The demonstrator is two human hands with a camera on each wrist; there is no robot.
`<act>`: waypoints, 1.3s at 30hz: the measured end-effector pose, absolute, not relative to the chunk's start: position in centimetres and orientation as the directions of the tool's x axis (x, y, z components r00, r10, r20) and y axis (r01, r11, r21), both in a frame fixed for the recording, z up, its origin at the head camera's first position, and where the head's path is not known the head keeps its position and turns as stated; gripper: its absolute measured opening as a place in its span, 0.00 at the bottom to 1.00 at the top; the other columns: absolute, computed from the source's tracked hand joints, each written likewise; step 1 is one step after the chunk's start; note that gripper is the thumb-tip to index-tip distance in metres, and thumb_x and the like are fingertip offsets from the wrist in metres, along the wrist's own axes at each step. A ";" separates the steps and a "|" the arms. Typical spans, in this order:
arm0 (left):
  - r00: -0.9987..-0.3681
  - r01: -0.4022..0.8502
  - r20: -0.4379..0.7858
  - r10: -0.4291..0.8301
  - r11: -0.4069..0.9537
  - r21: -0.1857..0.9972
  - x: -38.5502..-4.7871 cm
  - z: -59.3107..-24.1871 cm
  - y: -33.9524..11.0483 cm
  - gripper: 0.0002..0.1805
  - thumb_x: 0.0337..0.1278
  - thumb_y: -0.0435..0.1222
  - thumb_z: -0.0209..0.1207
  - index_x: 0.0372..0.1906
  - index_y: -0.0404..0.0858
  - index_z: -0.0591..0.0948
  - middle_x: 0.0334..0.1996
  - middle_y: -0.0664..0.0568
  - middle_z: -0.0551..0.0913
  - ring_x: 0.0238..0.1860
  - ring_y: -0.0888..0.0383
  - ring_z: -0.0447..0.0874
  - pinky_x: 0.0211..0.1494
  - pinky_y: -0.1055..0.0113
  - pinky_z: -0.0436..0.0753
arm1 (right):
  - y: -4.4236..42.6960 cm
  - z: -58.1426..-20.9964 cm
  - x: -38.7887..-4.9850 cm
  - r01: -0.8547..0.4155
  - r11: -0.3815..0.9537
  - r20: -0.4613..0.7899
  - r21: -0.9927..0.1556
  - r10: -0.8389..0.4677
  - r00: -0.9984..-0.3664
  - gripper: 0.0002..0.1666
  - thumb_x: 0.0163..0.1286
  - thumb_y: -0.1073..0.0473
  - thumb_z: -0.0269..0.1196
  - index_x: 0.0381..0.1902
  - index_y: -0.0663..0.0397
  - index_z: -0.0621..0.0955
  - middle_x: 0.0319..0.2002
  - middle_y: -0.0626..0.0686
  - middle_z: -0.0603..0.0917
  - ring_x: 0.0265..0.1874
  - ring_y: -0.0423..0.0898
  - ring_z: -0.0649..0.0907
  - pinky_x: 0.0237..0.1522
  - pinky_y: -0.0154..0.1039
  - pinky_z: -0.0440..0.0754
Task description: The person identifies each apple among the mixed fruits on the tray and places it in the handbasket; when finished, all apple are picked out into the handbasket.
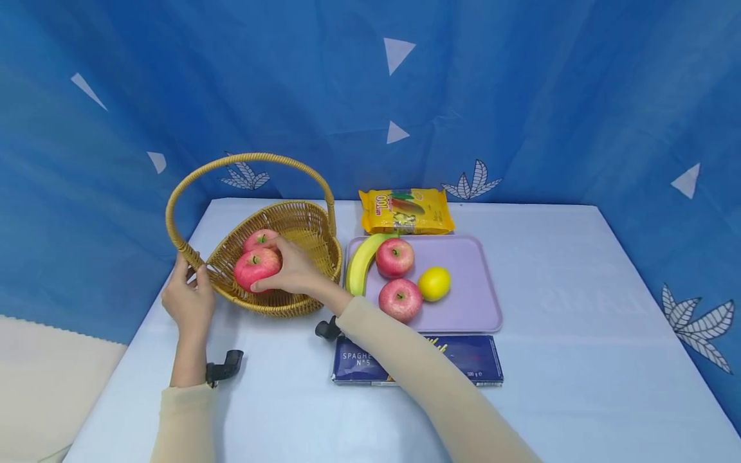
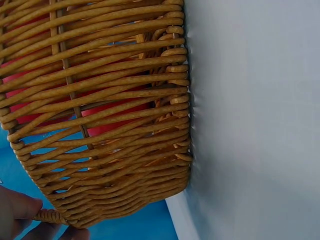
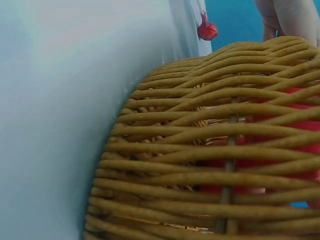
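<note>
A person's right hand (image 1: 294, 268) had its grip curled round a red apple (image 1: 253, 269) inside a wicker basket (image 1: 289, 309) near the far-left corner of the counter (image 1: 579, 386), a second apple (image 1: 258, 239) just behind it. The left hand (image 1: 188, 301) pinched its grip on the foot of the handle (image 1: 255, 156), toward the counter's left edge. A slackened hold could have sent the apple knocking into its neighbor; an uneven pull might have tipped the basket. The right sleeve (image 1: 428, 373), passing above a spaghetti box (image 1: 471, 360), risked nudging it if lowered.
</note>
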State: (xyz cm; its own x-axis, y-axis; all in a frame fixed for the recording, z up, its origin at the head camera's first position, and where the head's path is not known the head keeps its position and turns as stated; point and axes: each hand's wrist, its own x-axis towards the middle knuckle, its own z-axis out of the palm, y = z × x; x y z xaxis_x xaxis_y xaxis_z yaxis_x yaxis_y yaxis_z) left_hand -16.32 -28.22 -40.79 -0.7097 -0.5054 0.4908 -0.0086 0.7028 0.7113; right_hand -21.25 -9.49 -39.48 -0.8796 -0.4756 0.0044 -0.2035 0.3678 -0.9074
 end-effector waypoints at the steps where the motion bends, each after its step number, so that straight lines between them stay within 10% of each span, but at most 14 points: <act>1: -0.710 -0.007 0.492 -0.503 0.705 0.709 -16.4 -40.8 -28.2 0.15 0.67 0.29 0.53 0.56 0.32 0.79 0.52 0.37 0.83 0.54 0.40 0.83 0.53 0.45 0.84 | -9.6 -39.5 -21.3 -0.200 0.370 -0.001 -0.907 -0.477 -0.879 0.49 0.45 0.49 0.79 0.64 0.46 0.69 0.59 0.48 0.75 0.55 0.44 0.76 0.48 0.32 0.82; 39: -0.712 -0.005 0.489 -0.504 0.700 0.714 -16.2 -40.8 -28.4 0.14 0.66 0.29 0.54 0.54 0.31 0.78 0.52 0.37 0.84 0.55 0.39 0.83 0.53 0.43 0.83 | -10.8 -40.3 -21.8 -0.317 0.588 -0.083 -0.745 -0.552 -0.830 0.46 0.54 0.49 0.75 0.67 0.50 0.69 0.64 0.52 0.73 0.63 0.46 0.72 0.64 0.35 0.76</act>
State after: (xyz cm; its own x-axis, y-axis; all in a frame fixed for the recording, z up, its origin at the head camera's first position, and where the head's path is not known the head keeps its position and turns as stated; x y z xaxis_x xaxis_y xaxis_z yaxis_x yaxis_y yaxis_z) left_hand -16.23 -28.44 -40.78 -0.7122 -0.5038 0.4889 -0.0050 0.7001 0.7141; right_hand -21.80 -10.77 -40.25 -0.8295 -0.5523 -0.0830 -0.3167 0.5877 -0.7445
